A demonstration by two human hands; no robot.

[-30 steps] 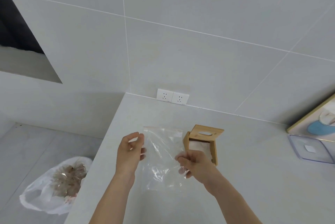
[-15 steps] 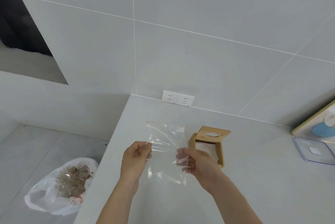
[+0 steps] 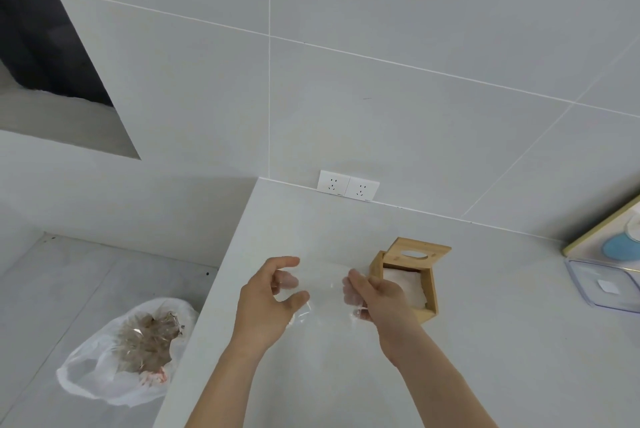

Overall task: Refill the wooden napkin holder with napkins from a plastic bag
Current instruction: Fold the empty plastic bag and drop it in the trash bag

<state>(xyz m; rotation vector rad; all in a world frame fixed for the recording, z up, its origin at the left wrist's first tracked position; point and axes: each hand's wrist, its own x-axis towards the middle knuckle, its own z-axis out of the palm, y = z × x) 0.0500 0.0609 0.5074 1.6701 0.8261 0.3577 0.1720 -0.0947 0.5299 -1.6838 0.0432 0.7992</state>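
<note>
A clear, empty-looking plastic bag (image 3: 323, 290) is stretched low over the counter between my two hands, blurred and hard to make out. My left hand (image 3: 266, 303) curls around its left edge, with fingertips showing through the film. My right hand (image 3: 379, 301) pinches its right edge, just in front of the wooden napkin holder (image 3: 431, 292). The holder stands on the grey counter (image 3: 346, 375). Its lid (image 3: 419, 252), with an oval slot, is tilted up and open. White napkins (image 3: 407, 285) lie inside.
Beyond the counter's left edge, on the floor below, sits a white trash bag (image 3: 104, 375) holding crumpled wrappers. A double wall socket (image 3: 348, 186) is behind the holder. At the right edge lie a clear plastic lid (image 3: 602, 285) and a tray with a blue item (image 3: 620, 247).
The bag was held up and spread open in front of me; now both hands have brought it down and pulled it flatter and lower, close to the holder.
</note>
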